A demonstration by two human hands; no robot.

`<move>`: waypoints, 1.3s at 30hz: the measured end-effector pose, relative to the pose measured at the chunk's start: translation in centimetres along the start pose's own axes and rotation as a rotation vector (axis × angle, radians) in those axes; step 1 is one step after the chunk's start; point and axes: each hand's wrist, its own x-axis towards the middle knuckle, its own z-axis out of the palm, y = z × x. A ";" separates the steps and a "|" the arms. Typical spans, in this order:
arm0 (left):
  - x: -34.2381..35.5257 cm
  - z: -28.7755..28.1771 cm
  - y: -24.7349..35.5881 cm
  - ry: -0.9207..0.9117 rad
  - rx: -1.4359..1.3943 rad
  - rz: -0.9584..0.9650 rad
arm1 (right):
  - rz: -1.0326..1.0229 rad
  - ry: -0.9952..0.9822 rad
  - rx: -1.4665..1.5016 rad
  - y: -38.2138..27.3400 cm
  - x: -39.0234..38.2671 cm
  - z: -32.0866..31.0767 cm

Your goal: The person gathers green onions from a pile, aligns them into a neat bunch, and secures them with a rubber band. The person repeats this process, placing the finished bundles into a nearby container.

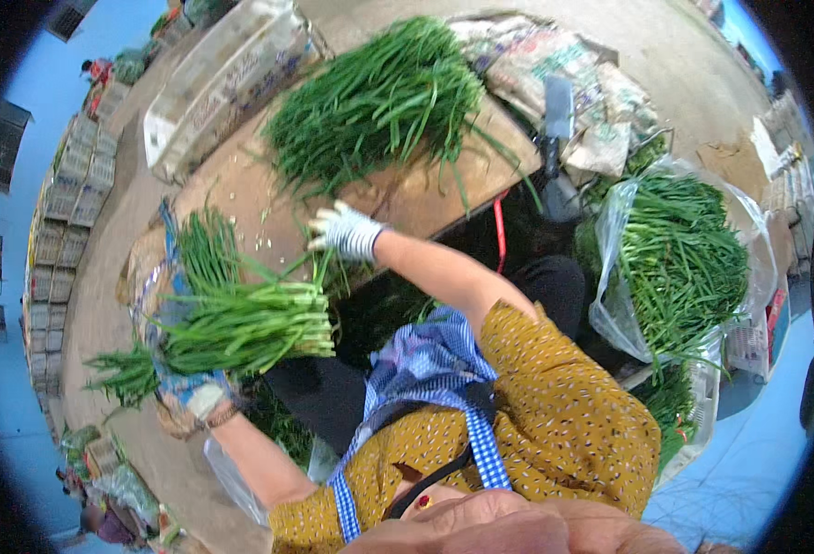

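Note:
A bunch of long green leaves with pale cut ends, like garlic chives (250, 323), lies sideways at the board's left end, its ends reaching over my lap. My left hand (206, 399), in a pale glove, grips this bunch from its lower left side; the leaves hide most of the fingers. Over the near edge of the wooden board (250, 208), my right hand (347, 231) in a striped white glove has its fingers apart and holds nothing. A few loose stalks hang just below it. Farther back on the board rises a large heap of chives (379, 106).
A white plastic crate (227, 88) stands beyond the board's left side. On sacks (601, 83) at the far right lies a wide-bladed cleaver (557, 115). More chives (679, 249) fill a clear plastic bag (615, 268) at my right. Stacked crates (61, 217) line the left wall.

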 end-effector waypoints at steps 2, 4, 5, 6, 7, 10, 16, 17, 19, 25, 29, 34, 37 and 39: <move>-0.9 3.1 2.5 0.215 -0.577 -0.363 | -0.007 -0.057 0.036 -1.0 -1.8 -0.5; 0.6 -1.3 -0.3 0.004 -0.105 -0.006 | -0.062 0.001 0.051 -1.7 -3.1 -0.3; 0.9 -2.7 -1.5 -0.044 0.252 0.157 | -0.131 -0.025 -0.026 -2.1 -4.4 -1.1; 0.1 -1.2 -0.7 -0.034 -0.216 -0.080 | -0.171 0.003 0.051 -2.1 -5.8 -0.4; -0.9 0.1 0.4 0.091 -0.689 -0.293 | -0.231 0.004 0.050 -2.7 -7.4 -2.4; -1.4 -1.1 -1.1 -0.086 0.227 0.052 | -0.230 0.105 0.152 -2.5 -10.1 0.9; -1.1 -1.2 -3.4 0.154 -0.548 -0.297 | -0.121 -0.842 0.011 -5.8 -18.5 2.4; -1.2 -2.3 -4.4 0.189 -0.568 -0.305 | -0.069 -0.771 0.029 -6.3 -19.3 1.6; -2.0 -3.8 -5.9 0.232 -0.574 -0.320 | 0.137 -0.875 0.068 -7.2 -17.4 -3.4; -3.7 -4.6 -9.4 0.190 -0.675 -0.335 | 0.310 0.275 0.756 -9.7 -11.8 -5.5; -5.3 -5.2 -10.7 0.185 -0.755 -0.375 | 0.420 -0.266 0.961 -11.8 -10.4 -2.2; -6.8 -8.5 -12.3 -0.113 -0.808 -0.660 | 0.486 -0.256 0.977 -12.3 -12.1 -0.8; -7.7 -8.2 -13.5 0.082 -0.650 -0.555 | 0.307 -0.425 0.605 -11.3 -13.2 -1.8; -8.4 -7.6 -14.4 0.116 -0.535 -0.514 | 0.364 -0.517 0.672 -10.4 -14.7 -1.9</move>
